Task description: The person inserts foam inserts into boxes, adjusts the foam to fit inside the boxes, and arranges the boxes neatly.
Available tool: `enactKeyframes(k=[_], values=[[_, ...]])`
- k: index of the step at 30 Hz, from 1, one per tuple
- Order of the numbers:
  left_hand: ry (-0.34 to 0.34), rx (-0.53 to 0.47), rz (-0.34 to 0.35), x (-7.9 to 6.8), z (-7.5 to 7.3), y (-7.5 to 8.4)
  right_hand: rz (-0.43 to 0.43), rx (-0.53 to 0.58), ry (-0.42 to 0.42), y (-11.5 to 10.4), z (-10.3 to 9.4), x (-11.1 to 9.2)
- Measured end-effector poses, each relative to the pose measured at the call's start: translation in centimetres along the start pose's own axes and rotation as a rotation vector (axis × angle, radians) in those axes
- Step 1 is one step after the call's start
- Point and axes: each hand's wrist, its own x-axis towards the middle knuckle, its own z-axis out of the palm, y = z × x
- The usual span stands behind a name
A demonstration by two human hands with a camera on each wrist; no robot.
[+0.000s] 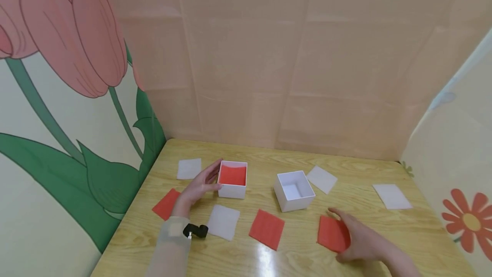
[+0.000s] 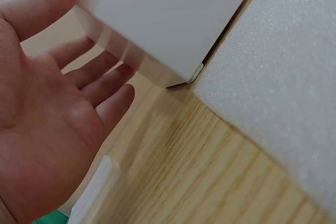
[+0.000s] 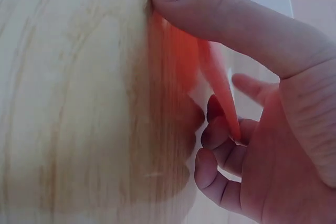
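Note:
My left hand (image 1: 198,187) holds a white square box (image 1: 232,191) by its left side, thumb at the near corner and fingers reaching along the side toward the back. Inside that box lies a red foam sheet (image 1: 233,175). In the left wrist view, the fingers of the left hand (image 2: 58,98) lie against the box wall (image 2: 168,19). At the right, my right hand (image 1: 363,237) grips another red foam sheet (image 1: 331,233) by its right edge. The right wrist view shows this sheet (image 3: 218,74) tilted up from the table, its edge between thumb and curled fingers.
A second white box (image 1: 295,198), its inside bare, stands right of the first. White foam sheets lie behind it (image 1: 322,179), at far right (image 1: 392,196), at back left (image 1: 189,169) and in front (image 1: 224,222). Red sheets lie front centre (image 1: 267,229) and left (image 1: 167,204).

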Motion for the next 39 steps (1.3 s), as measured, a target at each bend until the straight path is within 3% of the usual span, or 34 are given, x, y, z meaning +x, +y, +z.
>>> enactKeyframes(k=[7, 14, 23, 32, 39], values=[[0.022, 0.015, -0.027, 0.0, 0.0, -0.2, -0.027, 0.042, 0.002, 0.3, -0.2, -0.1], [0.020, 0.012, -0.027, 0.0, 0.1, 0.1, -0.025, 0.072, 0.064, 0.1, -0.7, -0.6], [0.030, 0.010, -0.041, 0.0, 0.2, 0.2, -0.112, -0.014, 0.250, 0.1, -1.4, -0.8], [0.022, 0.013, -0.029, 0.1, 0.1, 0.1, -0.173, -0.105, 0.376, 0.2, -2.7, -0.8], [0.023, 0.010, -0.031, 0.1, 0.2, 0.1, -0.204, -0.080, 0.447, -0.1, -3.6, -0.6]])
